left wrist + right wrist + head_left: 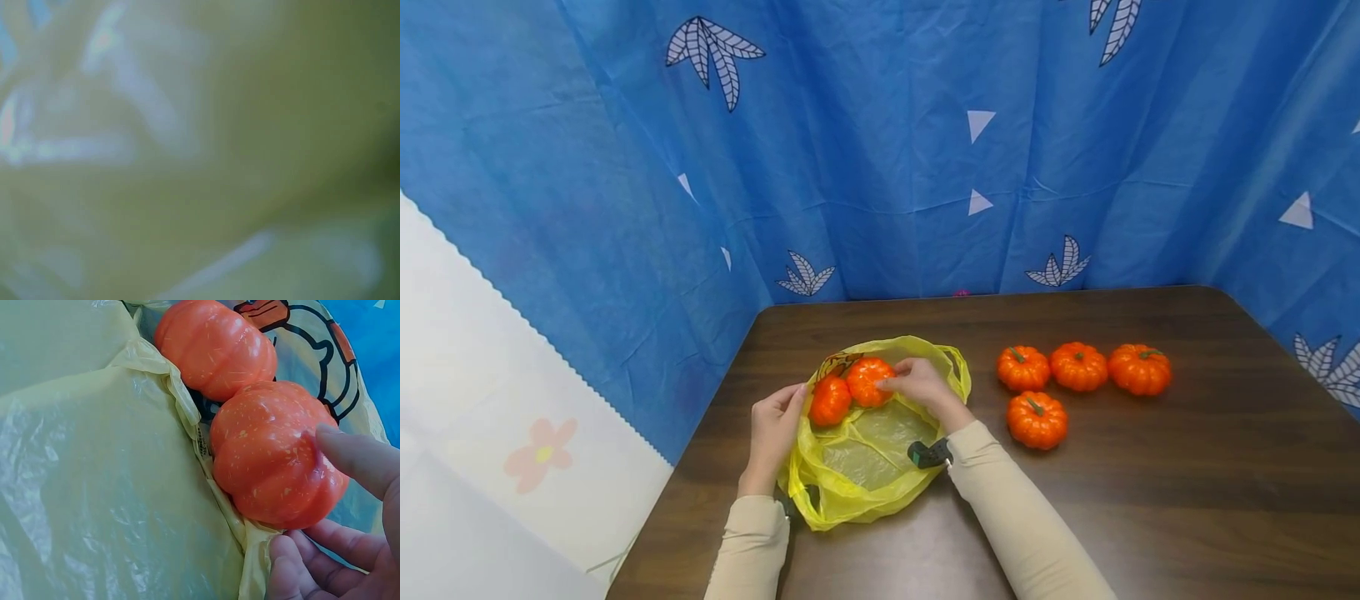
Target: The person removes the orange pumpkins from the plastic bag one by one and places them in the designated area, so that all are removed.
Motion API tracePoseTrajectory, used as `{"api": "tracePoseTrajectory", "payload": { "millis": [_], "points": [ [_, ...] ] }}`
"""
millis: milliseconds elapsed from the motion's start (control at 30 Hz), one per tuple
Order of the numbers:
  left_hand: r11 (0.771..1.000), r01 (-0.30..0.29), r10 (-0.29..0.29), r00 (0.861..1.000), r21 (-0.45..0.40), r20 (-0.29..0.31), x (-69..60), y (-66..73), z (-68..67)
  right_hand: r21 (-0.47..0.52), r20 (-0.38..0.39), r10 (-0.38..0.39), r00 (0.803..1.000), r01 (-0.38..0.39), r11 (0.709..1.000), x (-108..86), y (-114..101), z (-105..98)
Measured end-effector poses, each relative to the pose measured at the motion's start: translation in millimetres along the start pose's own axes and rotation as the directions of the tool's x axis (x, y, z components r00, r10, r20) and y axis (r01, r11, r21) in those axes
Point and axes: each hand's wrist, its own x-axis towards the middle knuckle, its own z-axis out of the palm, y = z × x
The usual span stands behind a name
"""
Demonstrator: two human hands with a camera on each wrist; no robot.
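A yellow plastic bag (868,492) lies spread on the table with its mouth facing up. My left hand (772,427) pinches the bag's left rim between thumb and fingers. Inside the bag's far part, my right hand (922,387) grips a small orange pumpkin (868,382), thumb on its side and fingers beneath, as the right wrist view shows. A second pumpkin (215,349) touches it on the left, also within the bag. Blurred yellow plastic (187,187) fills the left wrist view and hides the left fingers there.
Several more orange pumpkins stand on the brown table (1150,492) right of the bag: three in a row, with the middle one (1078,367) among them, and one nearer pumpkin (1037,420). A blue curtain (887,167) hangs behind the table.
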Motion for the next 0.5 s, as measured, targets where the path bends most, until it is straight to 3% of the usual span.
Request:
{"api": "tracePoseTrajectory", "payload": {
  "millis": [500],
  "points": [
    [1.000,-0.009,0.009,1.000,-0.005,0.000,0.7,-2.5,0.6,0.061,-0.030,-0.007,1.000,0.009,0.998,1.7,2.5,3.4]
  ]
}}
